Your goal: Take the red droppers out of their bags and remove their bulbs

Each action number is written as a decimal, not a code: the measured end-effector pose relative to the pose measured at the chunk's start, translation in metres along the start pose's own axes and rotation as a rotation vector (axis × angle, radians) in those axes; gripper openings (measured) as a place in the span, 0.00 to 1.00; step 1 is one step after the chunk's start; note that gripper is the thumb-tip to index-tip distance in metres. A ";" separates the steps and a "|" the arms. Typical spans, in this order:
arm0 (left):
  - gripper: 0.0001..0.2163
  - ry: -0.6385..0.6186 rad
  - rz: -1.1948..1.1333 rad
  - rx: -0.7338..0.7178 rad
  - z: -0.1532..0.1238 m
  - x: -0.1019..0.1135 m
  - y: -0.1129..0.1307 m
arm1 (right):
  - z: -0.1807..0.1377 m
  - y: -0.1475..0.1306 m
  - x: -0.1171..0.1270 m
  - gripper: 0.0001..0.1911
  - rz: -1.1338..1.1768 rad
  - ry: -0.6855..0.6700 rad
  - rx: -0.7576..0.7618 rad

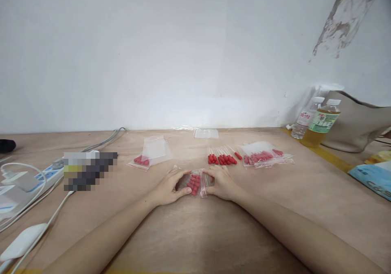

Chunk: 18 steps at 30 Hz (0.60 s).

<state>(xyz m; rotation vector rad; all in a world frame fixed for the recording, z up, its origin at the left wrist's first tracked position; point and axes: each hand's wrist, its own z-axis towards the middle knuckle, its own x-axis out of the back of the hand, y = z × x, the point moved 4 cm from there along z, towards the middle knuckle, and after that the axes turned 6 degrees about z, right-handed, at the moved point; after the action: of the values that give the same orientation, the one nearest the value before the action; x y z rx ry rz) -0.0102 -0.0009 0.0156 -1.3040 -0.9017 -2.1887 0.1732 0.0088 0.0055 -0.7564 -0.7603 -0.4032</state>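
Observation:
Between my hands, low over the wooden table, is a small clear zip bag (194, 184) with several red-tipped sticks inside. My left hand (171, 187) is curled round the bag's left end, thumb in front and fingers behind. At the other end, my right hand (224, 183) grips the edge with the red zip line. Just beyond my right hand lies a loose row of white sticks with red tips (224, 159). To its right, filled zip bags (264, 156) overlap in a pile. Another bag with red tips (141, 160) lies at left, partly under flat clear bags (157, 148).
A clear bag (206, 133) lies near the wall. Two bottles (320, 123) and a grey-beige container (357, 123) stand at back right, a blue packet (372, 178) nearer. On the left are a power strip (50, 174), cables, a white charger (24, 241) and a blurred-out object (88, 170).

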 end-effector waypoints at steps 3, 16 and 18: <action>0.23 0.011 0.033 0.018 -0.003 -0.002 -0.005 | 0.001 -0.004 -0.002 0.20 0.083 -0.051 -0.028; 0.26 0.027 -0.040 0.072 -0.006 0.001 -0.005 | 0.010 -0.010 -0.027 0.09 0.694 -0.223 -0.194; 0.25 0.020 -0.044 0.072 -0.006 0.001 -0.005 | 0.011 -0.011 -0.030 0.10 0.801 -0.248 -0.226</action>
<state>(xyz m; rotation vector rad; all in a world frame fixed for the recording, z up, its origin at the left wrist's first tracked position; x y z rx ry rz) -0.0172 -0.0017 0.0128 -1.2368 -1.0014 -2.1776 0.1416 0.0113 -0.0060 -1.2636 -0.5844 0.3418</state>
